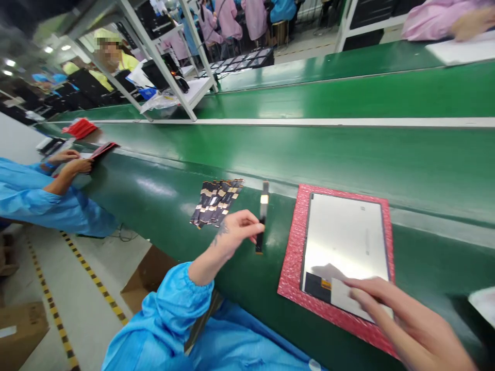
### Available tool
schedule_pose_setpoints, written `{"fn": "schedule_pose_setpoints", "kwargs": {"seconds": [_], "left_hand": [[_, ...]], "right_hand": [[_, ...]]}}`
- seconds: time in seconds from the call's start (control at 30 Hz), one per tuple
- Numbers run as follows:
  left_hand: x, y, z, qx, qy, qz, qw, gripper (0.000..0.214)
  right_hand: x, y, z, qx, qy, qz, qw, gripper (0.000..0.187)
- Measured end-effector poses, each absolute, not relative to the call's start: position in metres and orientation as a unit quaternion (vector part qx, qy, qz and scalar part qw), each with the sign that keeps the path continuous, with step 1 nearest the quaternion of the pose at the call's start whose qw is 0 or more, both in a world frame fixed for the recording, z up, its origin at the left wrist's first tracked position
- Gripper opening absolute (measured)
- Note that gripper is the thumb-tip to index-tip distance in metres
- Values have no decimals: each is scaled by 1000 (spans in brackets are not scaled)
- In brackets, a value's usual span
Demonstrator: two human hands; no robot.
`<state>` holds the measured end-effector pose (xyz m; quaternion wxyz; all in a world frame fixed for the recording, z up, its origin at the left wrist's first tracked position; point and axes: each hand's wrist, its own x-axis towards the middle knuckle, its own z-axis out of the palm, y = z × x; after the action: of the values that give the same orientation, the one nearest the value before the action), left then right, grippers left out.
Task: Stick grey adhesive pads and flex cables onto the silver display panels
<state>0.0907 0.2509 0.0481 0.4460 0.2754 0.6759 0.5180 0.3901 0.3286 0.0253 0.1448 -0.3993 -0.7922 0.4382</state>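
Observation:
Between the thumb and fingers of my left hand (245, 226) is a narrow black flex cable (263, 211) with a pale gold patch, held upright in view over the green bench. Just left of that hand lies a fanned pile of similar flex cables (216, 201). A flat display panel (344, 237) with a silvery back rests on a red bubble-wrap sheet (290, 263). My right hand (402, 314) is over the panel's near edge, fingers pinched on a thin white piece (344, 296). That piece covers part of the panel's dark edge strip, beside a small gold connector (326, 283).
At the left, a co-worker's hands (73, 165) hold a red-edged item near a red stack (80, 128). A metal rack (193, 98) stands across the belt. Another person's pink sleeve (429, 20) is at top right. An open cardboard box (149, 275) is below the bench.

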Motion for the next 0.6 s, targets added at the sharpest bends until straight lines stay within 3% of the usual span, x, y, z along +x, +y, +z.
{"fn": "schedule_pose_setpoints", "kwargs": {"seconds": [0.1,0.27,0.4,0.6], "left_hand": [[140,269,46,291,586,504,563,32],[173,286,45,305,551,466,622,31],[178,291,40,309,550,455,629,32],[180,293,30,318,562,444,621,37]], "right_hand": [[344,331,51,-361,-733,574,62,38],[329,352,47,-351,-607,713,-11,43],[340,359,34,-336,-580,740,-48,44],[341,365,27,-306,-632,711,-6,42]]}}
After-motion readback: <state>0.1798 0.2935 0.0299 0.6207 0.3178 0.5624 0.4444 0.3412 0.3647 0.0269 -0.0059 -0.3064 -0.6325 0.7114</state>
